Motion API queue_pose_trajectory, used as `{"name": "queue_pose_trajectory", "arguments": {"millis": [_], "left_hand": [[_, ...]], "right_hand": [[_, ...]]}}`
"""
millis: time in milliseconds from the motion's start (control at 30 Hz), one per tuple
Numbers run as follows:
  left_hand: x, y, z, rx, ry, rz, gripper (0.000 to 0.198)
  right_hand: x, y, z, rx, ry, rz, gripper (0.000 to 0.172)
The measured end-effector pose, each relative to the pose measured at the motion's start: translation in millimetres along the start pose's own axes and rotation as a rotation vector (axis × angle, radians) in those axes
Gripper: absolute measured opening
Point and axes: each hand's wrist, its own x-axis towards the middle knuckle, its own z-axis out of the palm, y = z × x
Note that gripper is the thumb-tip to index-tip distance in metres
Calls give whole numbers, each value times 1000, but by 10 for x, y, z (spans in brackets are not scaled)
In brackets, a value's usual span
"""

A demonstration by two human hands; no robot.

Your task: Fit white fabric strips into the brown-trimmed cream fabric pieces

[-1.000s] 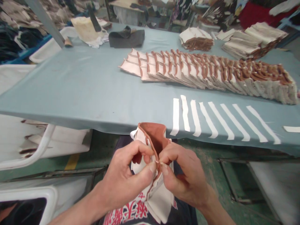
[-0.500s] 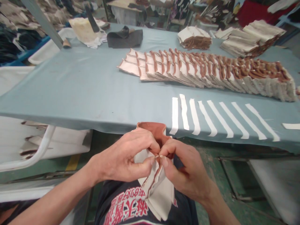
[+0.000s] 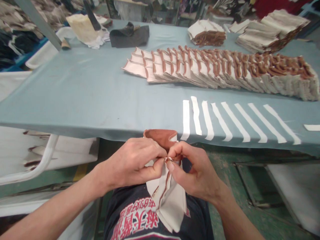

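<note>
Both hands pinch one sewn leather piece (image 3: 172,203), off-white on one face and reddish brown on the other, held over my lap at the table's front edge. My left hand (image 3: 135,163) grips its seam between thumb and forefinger from the left. From the right, my right hand (image 3: 197,170) pinches the same seam, its fingertips almost touching the left ones. The brown part of the piece curls up beyond the hands, and the off-white part hangs down onto a dark printed apron (image 3: 142,216). Exactly what lies between the fingertips is hidden.
White strips (image 3: 216,121) lie in a row along the front edge of the blue-covered table (image 3: 75,90). Behind them stretches a long overlapping row of similar pieces (image 3: 220,71). Stacks (image 3: 206,33) and dark material (image 3: 130,35) sit farther back. A white bin (image 3: 47,160) stands at left.
Both hands stay pinched on the seam and have shifted slightly, with the fingertips a little higher in view. The camera view has tilted a little.
</note>
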Motion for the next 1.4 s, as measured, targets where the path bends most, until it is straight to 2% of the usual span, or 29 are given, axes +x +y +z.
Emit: {"name": "queue_pose_trajectory", "arguments": {"millis": [100,300,433,700,833,933,1033,1133,1267,1400], "left_hand": [[2,10,5,-125,-5,-125,19],[38,65,-101,-401,-159,-373,18],[78,95,-156,-446,-174,-414,19],[96,106,-173,-579,-200,-460,20],[53,26,-155,-733,-250,-536,20],[33,-79,-127,-854,-316,-606,29],[30,-170,-115,-931,-359,-637,33],[22,-200,-137,-909,-396,-617,33],[1,-155,-183,-740,-438,-579,31],[1,-72,-186,-615,-423,-580,22]], "right_hand": [[15,-11,-19,10,-5,5,11],[59,-78,-95,-32,-52,-72,11],[107,-118,-141,-17,-79,-79,12],[138,-164,-96,-31,-132,70,15],[163,-172,-119,2,-154,174,17],[208,-133,-175,131,-244,257,19],[239,-86,-205,231,-303,262,18],[243,-76,-189,205,-306,239,16],[236,-112,-156,151,-283,191,14],[237,-147,-160,107,-281,170,17]]}}
